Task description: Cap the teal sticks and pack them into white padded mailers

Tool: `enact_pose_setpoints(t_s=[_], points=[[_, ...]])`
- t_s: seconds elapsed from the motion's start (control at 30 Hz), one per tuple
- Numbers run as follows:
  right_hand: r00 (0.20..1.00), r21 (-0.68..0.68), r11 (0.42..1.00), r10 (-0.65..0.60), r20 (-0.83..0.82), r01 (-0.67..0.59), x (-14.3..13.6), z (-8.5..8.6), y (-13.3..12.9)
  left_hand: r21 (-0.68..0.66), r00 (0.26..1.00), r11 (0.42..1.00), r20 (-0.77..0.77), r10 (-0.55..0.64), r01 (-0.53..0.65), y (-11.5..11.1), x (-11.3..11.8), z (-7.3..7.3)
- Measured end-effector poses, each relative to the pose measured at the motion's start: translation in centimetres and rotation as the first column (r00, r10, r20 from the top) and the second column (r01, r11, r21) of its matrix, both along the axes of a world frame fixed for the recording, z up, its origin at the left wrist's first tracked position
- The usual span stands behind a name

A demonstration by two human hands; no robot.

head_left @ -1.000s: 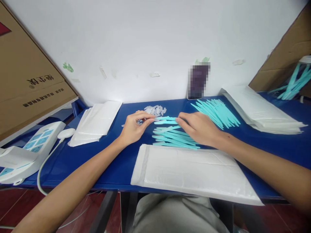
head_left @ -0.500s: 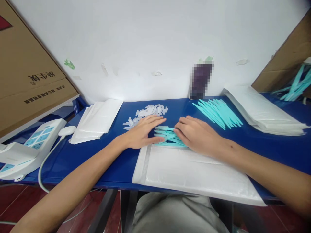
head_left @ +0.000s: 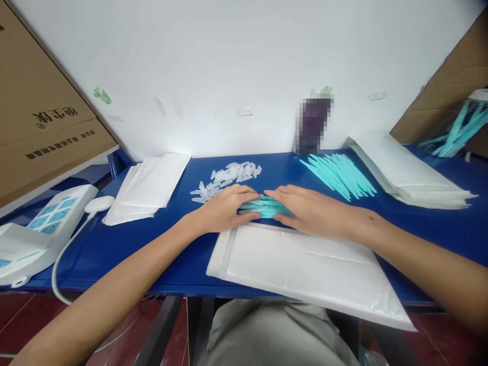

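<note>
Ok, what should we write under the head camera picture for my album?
Two hands cup a bundle of turquoise sticks on a blue table, pale bits nearby.

Head-worn, the lone camera looks forward and down over the tabletop (head_left: 177, 249).

Cardboard box (head_left: 49, 86): dark Chinese characters (head_left: 57, 115), too unclear to read; ® sign (head_left: 40, 125) beside them.

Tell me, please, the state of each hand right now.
Left hand: closed around the left end of the teal bundle.
Right hand: closed around its right end.
</note>
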State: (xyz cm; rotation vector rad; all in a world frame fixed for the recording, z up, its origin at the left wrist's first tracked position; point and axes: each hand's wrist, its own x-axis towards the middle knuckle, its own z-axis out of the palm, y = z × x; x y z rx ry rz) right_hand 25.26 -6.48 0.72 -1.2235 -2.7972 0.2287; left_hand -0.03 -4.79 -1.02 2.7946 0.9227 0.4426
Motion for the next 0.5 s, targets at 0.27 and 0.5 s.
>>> enact_pose_setpoints(t_s=[0.27,0.5], points=[[0.993,-0.090,0.996,0.001,0.118,0.010,-0.3,1.1,0.8,0.036,0.986,0.992,0.115,-0.124,0.121,-0.4,1.7,-0.8],[0.990,-0.002,0.995,-0.095,0.106,0.096,-0.8,0.0,0.9,0.070,0.969,0.993,0.225,-0.106,0.093,-0.6,1.4,-0.7]])
